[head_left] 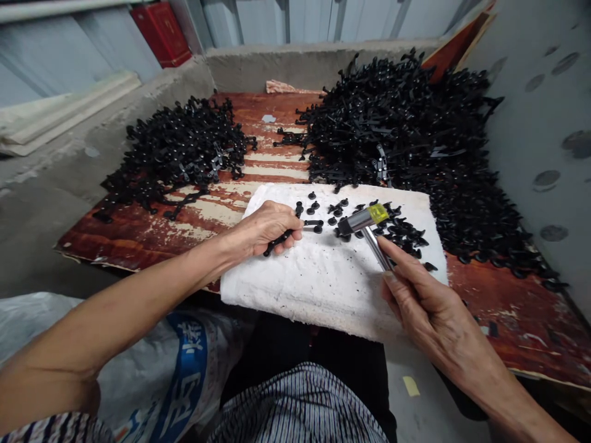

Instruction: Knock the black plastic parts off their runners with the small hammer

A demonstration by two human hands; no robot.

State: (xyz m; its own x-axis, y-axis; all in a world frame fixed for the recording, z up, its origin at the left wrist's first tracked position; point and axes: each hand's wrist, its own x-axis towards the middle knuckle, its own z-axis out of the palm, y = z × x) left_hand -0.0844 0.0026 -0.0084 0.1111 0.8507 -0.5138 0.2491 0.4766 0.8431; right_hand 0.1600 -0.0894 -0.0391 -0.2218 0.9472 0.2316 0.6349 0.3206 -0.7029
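Note:
My left hand [272, 226] pinches a black jointed plastic piece [313, 223] over the left part of a white cloth pad [295, 283]. One of its arms sticks out to the right, another points down and left past my fingers. In my right hand [415, 289] is a hammer [362, 220] with a metal handle, a dark striking end and yellow tape around the other end. Its head hovers over, or rests near, small black knob-like parts [337, 209] scattered on the pad; contact cannot be made out. More such small parts [406, 234] lie to the right of the hammer head.
A pile of black jointed pieces [180, 147] lies at the left of the worn red-brown table [268, 154]. A larger black heap [397, 123] fills the right side, by a grey wall panel [545, 123]. Below the left arm sits a white plastic sack [217, 344].

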